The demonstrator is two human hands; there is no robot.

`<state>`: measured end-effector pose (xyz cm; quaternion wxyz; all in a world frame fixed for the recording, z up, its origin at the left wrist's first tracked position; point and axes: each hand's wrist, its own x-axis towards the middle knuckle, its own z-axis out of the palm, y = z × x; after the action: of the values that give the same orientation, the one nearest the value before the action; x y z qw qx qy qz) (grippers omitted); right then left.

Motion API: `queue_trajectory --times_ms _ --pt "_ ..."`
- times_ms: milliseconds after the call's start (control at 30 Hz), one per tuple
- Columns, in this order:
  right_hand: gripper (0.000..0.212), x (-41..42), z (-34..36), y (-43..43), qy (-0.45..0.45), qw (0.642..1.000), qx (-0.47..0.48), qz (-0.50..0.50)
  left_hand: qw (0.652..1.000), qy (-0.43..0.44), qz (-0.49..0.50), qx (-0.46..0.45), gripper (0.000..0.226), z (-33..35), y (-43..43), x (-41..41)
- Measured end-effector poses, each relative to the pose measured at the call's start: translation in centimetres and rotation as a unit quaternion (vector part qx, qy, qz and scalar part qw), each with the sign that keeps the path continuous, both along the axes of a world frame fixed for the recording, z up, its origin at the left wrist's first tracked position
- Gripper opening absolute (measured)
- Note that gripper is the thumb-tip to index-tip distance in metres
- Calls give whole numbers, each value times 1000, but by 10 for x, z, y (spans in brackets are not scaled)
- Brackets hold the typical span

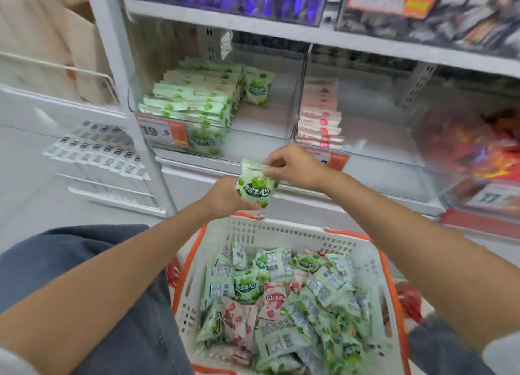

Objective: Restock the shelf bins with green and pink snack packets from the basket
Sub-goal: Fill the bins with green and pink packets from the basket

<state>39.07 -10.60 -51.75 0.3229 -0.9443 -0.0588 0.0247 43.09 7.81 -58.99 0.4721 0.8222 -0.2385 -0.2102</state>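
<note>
Head view, read left to right. Found the green bin on the shelf part-stocked, with green rows ranked along its left side and bare floor on its right. Found the left hand cupped beneath and behind the lower half of the held green packet, fingers curled round it. Located that packet in the air above the far rim of the basket, just below the shelf edge and in front of the gap between the two bins, upright, printed face toward the camera. Found the right hand pinching the packet's top seam between thumb and forefinger; remaining fingers folded, not clearly read. Noted the basket below both hands, loaded with mixed packets, green and pink, in a loose heap. Noted the pink bin to the right of the green one, with a pink stack laid flat against its left wall only.

Judged the packet light, soft and air-puffed, in a slick film wrapper. Judged it liable to slide under a loose grip and to crush under a hard one. Recommended hold: the flat crimped seam at either end, or a gentle span across the body. Judged placement best made into the open right side of the green bin.
</note>
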Motion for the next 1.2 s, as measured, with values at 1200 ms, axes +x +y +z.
queue_trajectory --times_ms 1200 --pt "50 268 -41 -7 -38 846 228 -481 879 -385 145 241 45 75 -11 204"
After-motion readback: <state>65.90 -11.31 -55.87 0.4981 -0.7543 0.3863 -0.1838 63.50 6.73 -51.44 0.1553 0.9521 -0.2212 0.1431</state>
